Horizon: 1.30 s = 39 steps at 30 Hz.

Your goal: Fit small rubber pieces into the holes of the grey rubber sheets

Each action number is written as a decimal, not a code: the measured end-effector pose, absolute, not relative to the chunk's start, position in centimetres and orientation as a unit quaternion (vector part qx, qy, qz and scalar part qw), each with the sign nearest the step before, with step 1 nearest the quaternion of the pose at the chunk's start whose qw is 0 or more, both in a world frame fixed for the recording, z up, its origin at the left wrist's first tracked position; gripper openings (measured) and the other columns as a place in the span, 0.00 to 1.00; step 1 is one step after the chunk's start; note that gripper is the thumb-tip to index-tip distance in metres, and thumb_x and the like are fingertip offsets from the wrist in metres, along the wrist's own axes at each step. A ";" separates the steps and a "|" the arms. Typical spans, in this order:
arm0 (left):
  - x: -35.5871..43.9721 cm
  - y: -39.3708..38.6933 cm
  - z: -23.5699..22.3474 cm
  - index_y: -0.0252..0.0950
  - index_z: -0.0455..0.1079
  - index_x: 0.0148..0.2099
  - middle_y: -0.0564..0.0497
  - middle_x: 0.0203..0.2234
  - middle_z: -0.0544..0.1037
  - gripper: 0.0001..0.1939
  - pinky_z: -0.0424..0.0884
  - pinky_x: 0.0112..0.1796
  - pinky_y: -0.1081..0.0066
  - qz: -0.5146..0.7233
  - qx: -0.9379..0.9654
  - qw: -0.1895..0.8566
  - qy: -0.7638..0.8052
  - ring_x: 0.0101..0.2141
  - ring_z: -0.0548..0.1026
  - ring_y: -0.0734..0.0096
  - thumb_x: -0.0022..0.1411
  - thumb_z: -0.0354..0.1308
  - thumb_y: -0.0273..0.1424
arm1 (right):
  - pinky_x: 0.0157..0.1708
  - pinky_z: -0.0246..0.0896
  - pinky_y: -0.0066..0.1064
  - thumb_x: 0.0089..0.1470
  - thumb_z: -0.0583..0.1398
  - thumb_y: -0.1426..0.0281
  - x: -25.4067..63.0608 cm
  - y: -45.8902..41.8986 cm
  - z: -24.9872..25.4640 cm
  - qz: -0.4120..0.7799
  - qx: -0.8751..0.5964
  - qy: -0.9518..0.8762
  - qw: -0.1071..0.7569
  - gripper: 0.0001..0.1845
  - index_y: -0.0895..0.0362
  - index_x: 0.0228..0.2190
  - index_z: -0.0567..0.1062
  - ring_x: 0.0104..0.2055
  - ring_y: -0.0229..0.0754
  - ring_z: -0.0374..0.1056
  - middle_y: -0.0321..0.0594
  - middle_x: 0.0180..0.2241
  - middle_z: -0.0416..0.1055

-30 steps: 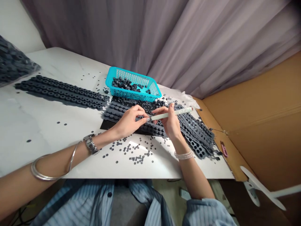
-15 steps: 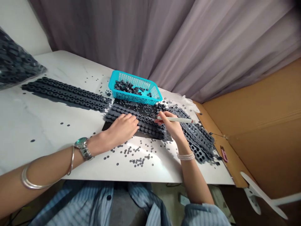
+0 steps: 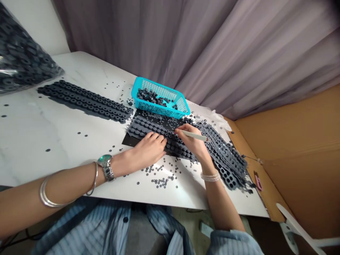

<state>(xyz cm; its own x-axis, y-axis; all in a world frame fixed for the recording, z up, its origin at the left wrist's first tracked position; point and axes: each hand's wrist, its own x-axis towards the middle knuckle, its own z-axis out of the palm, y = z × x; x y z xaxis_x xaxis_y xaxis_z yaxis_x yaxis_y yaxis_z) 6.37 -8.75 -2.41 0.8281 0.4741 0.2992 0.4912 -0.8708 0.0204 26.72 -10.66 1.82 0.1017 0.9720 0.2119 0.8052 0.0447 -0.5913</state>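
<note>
My right hand [image 3: 193, 139] is closed round a white pen-shaped tool [image 3: 195, 135], which slants across the fingers with its reddish end to the right. The working tip is hidden by my fingers, over the dark grey moulded rubber sheet [image 3: 142, 126] with rows of round ring-like parts. On the front edge of the same sheet rests my left hand [image 3: 151, 147], its fingers slightly bent and apart, pressing on the rubber. Under the sheet lies a black mat [image 3: 129, 140]. Small dark discs [image 3: 161, 182] are scattered on the table in front of it.
A turquoise basket [image 3: 159, 111] with loose dark parts stands behind the mat. Another ringed sheet [image 3: 87, 102] lies left, near a clear bag [image 3: 23, 56] of rubber parts. Perforated sheets [image 3: 225, 156] are piled right, by cardboard [image 3: 292, 152] and a pink cutter [image 3: 257, 181].
The view has shifted, so the table appears a little further right. My left hand has slid rightward along the sheet; my right hand still holds the tool, now tilted more steeply.
</note>
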 end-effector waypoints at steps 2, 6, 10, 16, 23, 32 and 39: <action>6.4 -8.9 -2.3 0.26 0.68 0.53 0.38 0.45 0.74 0.20 0.62 0.51 0.58 -0.145 -0.955 0.025 -0.259 0.49 0.69 0.54 0.68 0.48 0.36 | 0.25 0.60 0.29 0.55 0.59 0.58 26.5 -10.4 1.5 0.116 -0.672 -0.664 0.307 0.14 0.55 0.31 0.77 0.25 0.38 0.67 0.37 0.26 0.76; 6.5 -9.1 -2.3 0.26 0.67 0.54 0.37 0.45 0.74 0.20 0.62 0.51 0.58 -0.142 -0.953 0.027 -0.265 0.50 0.69 0.53 0.68 0.48 0.36 | 0.38 0.68 0.34 0.55 0.60 0.61 26.2 -9.7 -0.2 0.133 -0.622 -0.685 0.354 0.12 0.54 0.35 0.80 0.37 0.44 0.74 0.40 0.36 0.80; 6.7 -9.1 -2.6 0.26 0.67 0.54 0.35 0.46 0.74 0.20 0.60 0.52 0.57 -0.145 -0.953 0.036 -0.265 0.51 0.69 0.52 0.68 0.48 0.36 | 0.51 0.67 0.37 0.55 0.61 0.63 26.0 -9.1 -1.6 0.129 -0.581 -0.712 0.371 0.09 0.52 0.36 0.81 0.47 0.46 0.74 0.41 0.42 0.78; 6.8 -9.2 -2.7 0.27 0.66 0.53 0.37 0.46 0.75 0.19 0.58 0.53 0.57 -0.149 -0.951 0.051 -0.265 0.50 0.70 0.54 0.68 0.48 0.37 | 0.52 0.67 0.38 0.57 0.61 0.65 25.9 -8.7 -2.2 0.096 -0.569 -0.742 0.341 0.08 0.52 0.36 0.80 0.47 0.45 0.73 0.41 0.42 0.78; 6.6 -9.3 -2.8 0.27 0.67 0.51 0.37 0.46 0.75 0.19 0.58 0.54 0.56 -0.150 -0.951 0.076 -0.259 0.48 0.70 0.54 0.69 0.46 0.37 | 0.55 0.63 0.42 0.61 0.57 0.65 25.9 -8.5 -2.5 0.073 -0.551 -0.780 0.287 0.08 0.52 0.38 0.76 0.53 0.46 0.69 0.44 0.47 0.75; 6.8 -9.3 -2.5 0.25 0.66 0.54 0.35 0.48 0.74 0.21 0.59 0.55 0.56 -0.128 -0.956 0.052 -0.260 0.51 0.70 0.52 0.69 0.48 0.37 | 0.56 0.61 0.42 0.62 0.52 0.67 26.3 -7.7 -2.5 0.019 -0.582 -0.755 0.302 0.09 0.52 0.38 0.71 0.57 0.47 0.64 0.48 0.47 0.71; 6.7 -9.2 -2.9 0.26 0.66 0.56 0.35 0.51 0.73 0.22 0.57 0.56 0.56 -0.138 -0.954 0.051 -0.261 0.54 0.68 0.52 0.69 0.47 0.37 | 0.58 0.59 0.46 0.59 0.56 0.65 27.2 -9.5 -1.1 0.072 -0.602 -0.712 0.353 0.06 0.52 0.33 0.71 0.61 0.48 0.60 0.46 0.47 0.74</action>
